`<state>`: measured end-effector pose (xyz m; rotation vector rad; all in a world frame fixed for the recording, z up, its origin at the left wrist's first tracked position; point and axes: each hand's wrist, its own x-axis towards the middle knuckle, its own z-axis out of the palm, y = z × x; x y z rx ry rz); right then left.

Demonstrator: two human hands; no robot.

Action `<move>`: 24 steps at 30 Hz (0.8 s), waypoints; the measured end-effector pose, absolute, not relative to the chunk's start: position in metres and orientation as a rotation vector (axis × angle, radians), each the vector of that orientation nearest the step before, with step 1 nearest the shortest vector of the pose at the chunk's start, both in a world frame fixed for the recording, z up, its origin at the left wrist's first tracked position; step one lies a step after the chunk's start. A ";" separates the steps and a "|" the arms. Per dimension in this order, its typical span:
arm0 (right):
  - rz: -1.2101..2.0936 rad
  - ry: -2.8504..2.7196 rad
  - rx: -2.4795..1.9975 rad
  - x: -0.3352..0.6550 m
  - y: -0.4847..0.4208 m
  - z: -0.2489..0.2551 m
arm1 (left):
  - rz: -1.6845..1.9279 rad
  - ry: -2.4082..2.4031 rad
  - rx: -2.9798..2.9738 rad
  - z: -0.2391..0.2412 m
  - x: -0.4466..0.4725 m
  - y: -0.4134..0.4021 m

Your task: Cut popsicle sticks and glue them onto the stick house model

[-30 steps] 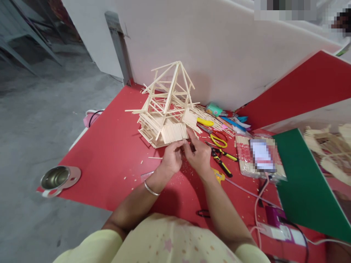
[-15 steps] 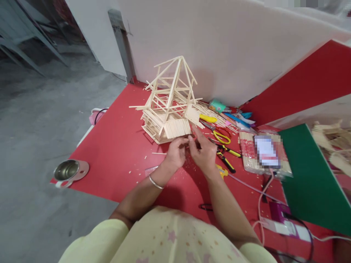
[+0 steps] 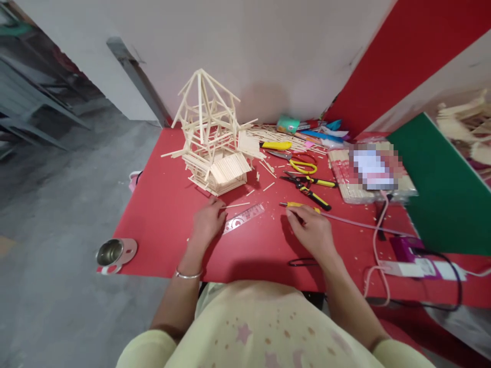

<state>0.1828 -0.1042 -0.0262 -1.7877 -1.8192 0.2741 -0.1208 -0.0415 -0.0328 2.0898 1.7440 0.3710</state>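
Observation:
A tower-like model of thin wooden sticks stands on the red table, a slatted panel sloping on its front. Just in front of it, my left hand has its fingers closed at the left end of a short wooden stick. A clear ruler lies beside that hand's thumb. Further right, my right hand curls over a yellow glue gun whose nozzle points left. The fingers seem to hold the gun, though its handle is hidden beneath them.
Pliers, scissors and a yellow cutter lie beyond my right hand. Loose sticks are heaped behind them. A phone rests on packaged sticks. Cables and a power strip sit right; a metal cup stands at the left corner.
My hands were together at the model's front edge. They have moved apart, the left to the short stick, the right to the glue gun. The view has shifted, and the ruler shows more fully.

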 end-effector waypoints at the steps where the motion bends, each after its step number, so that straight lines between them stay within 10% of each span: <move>1: 0.263 -1.804 -1.809 0.188 -0.111 -0.028 | 0.275 1.789 2.136 -0.030 -0.121 -0.041; 20: 0.304 -2.232 -1.772 0.164 -0.066 0.012 | 0.373 0.989 2.133 -0.004 -0.022 -0.051; 24: 0.809 -2.455 -1.366 0.167 -0.049 0.014 | 0.520 0.816 1.797 0.002 -0.024 -0.050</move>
